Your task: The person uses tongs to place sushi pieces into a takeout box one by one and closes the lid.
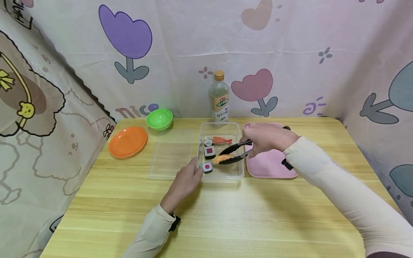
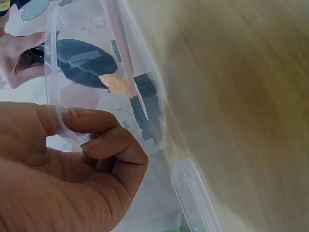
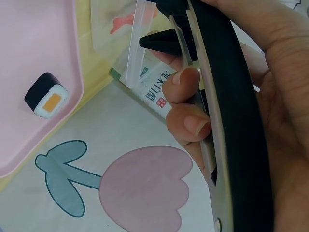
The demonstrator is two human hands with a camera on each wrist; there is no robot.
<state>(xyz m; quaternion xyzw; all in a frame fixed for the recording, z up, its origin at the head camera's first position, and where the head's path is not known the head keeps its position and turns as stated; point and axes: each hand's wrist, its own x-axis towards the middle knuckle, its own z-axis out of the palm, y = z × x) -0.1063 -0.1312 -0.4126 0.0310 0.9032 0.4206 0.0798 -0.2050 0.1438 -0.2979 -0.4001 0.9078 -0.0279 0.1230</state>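
Observation:
My left hand pinches the left rim of a clear plastic container, thumb and fingers over its edge in the left wrist view. With my right hand I grip black-tipped tongs that reach in from the right. Their tips lie either side of an orange shrimp-like piece, low inside the container. Along the container's left side sit toy sushi rolls: one with a dark red centre, a smaller one in front and a round one behind. A red shrimp lies at the back.
Right of the container is a pink tray, partly under my right arm; a sushi roll with a yellow centre sits on it. A clear lid lies left, with an orange plate and green bowl beyond. A bottle stands behind.

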